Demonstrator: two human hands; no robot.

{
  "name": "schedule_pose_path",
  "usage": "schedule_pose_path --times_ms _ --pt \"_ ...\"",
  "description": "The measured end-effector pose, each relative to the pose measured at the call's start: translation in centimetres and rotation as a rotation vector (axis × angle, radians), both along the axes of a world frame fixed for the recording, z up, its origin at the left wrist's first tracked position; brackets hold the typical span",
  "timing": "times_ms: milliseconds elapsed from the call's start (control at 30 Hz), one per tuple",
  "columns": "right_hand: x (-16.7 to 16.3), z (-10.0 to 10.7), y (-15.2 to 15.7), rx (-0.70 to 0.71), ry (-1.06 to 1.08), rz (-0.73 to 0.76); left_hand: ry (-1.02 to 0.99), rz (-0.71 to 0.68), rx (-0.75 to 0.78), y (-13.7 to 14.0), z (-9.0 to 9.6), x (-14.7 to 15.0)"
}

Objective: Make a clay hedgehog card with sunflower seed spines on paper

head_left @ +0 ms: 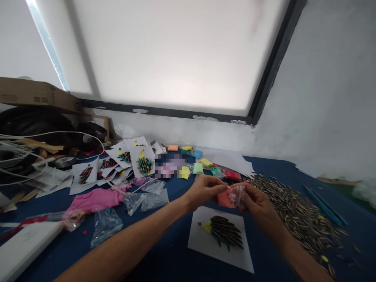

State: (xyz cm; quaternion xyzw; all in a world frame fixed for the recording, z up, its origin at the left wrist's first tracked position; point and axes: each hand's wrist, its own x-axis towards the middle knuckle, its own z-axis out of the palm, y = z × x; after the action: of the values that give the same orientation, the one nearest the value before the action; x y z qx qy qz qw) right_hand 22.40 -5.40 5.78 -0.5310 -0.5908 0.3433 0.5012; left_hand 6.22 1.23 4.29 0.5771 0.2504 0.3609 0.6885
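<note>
Between both hands is a packet of orange-pink modelling clay (225,198) in clear plastic. My left hand (204,191) pinches its left side, and my right hand (257,199) grips the crumpled plastic at its right end. Just below lies a white paper card (202,244) bearing a hedgehog figure (225,231) with a yellow clay face and spines of striped sunflower seeds. A large heap of sunflower seeds (293,207) spreads to the right of my right hand. Beyond the hands sit a red clay packet (233,175) and a pale green one (197,168).
Finished-looking seed figures on cards (145,162) pile up at the back left. Pink cloth-like material (95,199) and clear plastic bags (107,225) lie at left, near a white box (29,250). Blue tweezers (324,205) rest right of the seeds. White cables (58,133) cross the far left.
</note>
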Motion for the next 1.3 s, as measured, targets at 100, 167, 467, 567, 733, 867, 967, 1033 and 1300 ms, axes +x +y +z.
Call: schedule_pose_path --times_ms 100,167,467,567,733,867,967,1033,1300 --pt "0.0 0.0 -0.1 0.003 0.008 -0.008 -0.01 -0.041 0.018 0.0 -0.1 -0.1" --pt "-0.1 -0.1 -0.1 -0.003 0.013 -0.005 -0.031 -0.06 0.04 0.0 -0.2 0.0" --pt "-0.3 -1.1 -0.2 0.032 0.031 -0.064 -0.012 0.122 0.063 0.3 -0.6 0.5" --pt "-0.2 -1.3 -0.1 0.011 0.0 -0.063 -0.012 0.148 0.044 0.4 -0.5 0.4" --pt "-0.3 -1.0 -0.1 -0.035 -0.037 -0.041 0.011 0.162 0.088 0.5 -0.6 0.3" --pt "-0.8 -0.2 -0.2 -0.047 -0.041 -0.006 -0.012 0.138 0.07 0.3 -0.8 0.4" --pt "-1.1 0.0 -0.3 -0.049 -0.028 0.003 -0.046 0.073 0.043 0.1 -0.8 0.5" --pt "-1.1 -0.2 -0.3 -0.041 -0.014 -0.011 -0.056 0.061 0.041 -0.1 -0.7 0.6" --pt "-1.7 -0.9 -0.2 -0.042 0.05 -0.031 -0.018 0.155 0.102 -0.1 -0.8 0.6"
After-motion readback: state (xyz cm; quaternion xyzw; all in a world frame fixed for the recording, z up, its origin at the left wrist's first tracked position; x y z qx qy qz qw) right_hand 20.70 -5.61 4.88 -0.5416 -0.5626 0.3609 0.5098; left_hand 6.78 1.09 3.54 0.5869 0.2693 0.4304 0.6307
